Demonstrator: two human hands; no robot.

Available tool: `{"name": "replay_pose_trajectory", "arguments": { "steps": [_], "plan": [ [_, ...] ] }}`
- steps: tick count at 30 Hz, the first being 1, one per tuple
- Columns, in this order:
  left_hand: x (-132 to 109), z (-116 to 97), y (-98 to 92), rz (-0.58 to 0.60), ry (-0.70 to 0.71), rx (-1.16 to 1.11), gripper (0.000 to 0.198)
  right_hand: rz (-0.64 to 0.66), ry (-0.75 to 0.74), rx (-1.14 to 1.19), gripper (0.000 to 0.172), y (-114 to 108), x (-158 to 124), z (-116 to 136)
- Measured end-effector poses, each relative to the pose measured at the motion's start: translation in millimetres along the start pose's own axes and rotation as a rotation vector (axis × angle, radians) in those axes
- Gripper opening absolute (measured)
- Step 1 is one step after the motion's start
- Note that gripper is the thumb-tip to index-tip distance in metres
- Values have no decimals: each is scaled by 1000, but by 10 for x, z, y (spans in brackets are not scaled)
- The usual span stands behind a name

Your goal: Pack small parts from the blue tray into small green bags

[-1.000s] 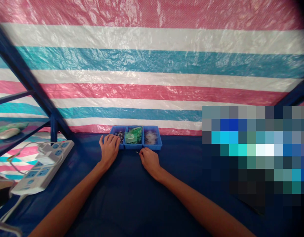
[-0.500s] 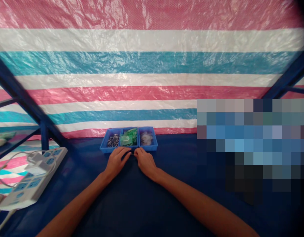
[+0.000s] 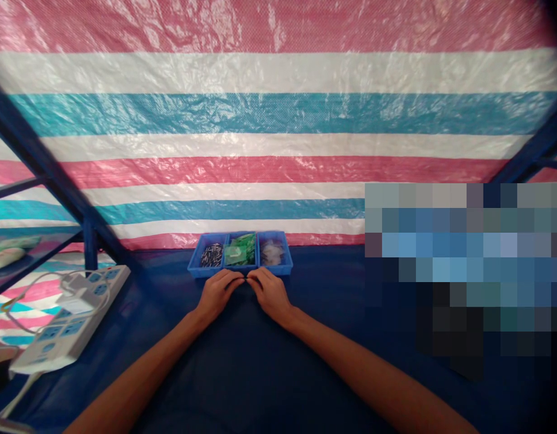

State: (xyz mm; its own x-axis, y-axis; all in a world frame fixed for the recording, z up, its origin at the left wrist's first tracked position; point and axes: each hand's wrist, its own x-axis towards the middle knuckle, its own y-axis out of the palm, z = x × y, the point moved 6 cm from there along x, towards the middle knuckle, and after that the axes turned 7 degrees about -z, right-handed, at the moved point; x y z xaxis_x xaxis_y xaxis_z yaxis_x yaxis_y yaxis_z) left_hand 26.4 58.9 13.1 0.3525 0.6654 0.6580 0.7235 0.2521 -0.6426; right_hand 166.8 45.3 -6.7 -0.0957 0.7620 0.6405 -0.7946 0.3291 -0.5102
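My left hand (image 3: 217, 293) and my right hand (image 3: 272, 293) meet almost fingertip to fingertip just in front of a blue divided tray (image 3: 206, 272). Both are pinched closed, and a tiny dark thing between the fingertips is too small to name. Small dark and silvery pieces (image 3: 212, 255) lie in the tray's left compartment. The middle one holds green packets (image 3: 245, 249). In the right compartment are whitish, translucent pieces (image 3: 272, 252).
A white power strip (image 3: 70, 331) with a plugged-in adapter (image 3: 75, 295) and cables lies at the left. Dark blue frame bars slope down on both sides. Striped sheeting (image 3: 260, 114) hangs behind the dark blue table (image 3: 242, 374). Blurred blocks hide the right side.
The fingertips of my two hands have come closer together. The tray and power strip appear slightly farther right as the view has shifted.
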Motion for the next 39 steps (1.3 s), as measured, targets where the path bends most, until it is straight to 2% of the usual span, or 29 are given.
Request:
{"name": "replay_pose_trajectory", "arguments": {
  "steps": [9,18,23,34,39],
  "plan": [
    [-10,-25,-59,-41,-12,-12,19,-59,-37,84,17,-33,-9,31],
    [-32,-49,-86,-118,36,-53,14,-87,-43,116,20,-43,-3,34],
    [-22,-16,-104,-140,0,-24,14,-106,-34,126,17,-61,-9,33],
    [-29,41,-126,-143,-80,-23,20,-70,-49,128,14,-26,-16,30],
    [-36,38,-128,-128,-67,-17,22,-56,-54,111,17,-35,-12,50]
  ]
}}
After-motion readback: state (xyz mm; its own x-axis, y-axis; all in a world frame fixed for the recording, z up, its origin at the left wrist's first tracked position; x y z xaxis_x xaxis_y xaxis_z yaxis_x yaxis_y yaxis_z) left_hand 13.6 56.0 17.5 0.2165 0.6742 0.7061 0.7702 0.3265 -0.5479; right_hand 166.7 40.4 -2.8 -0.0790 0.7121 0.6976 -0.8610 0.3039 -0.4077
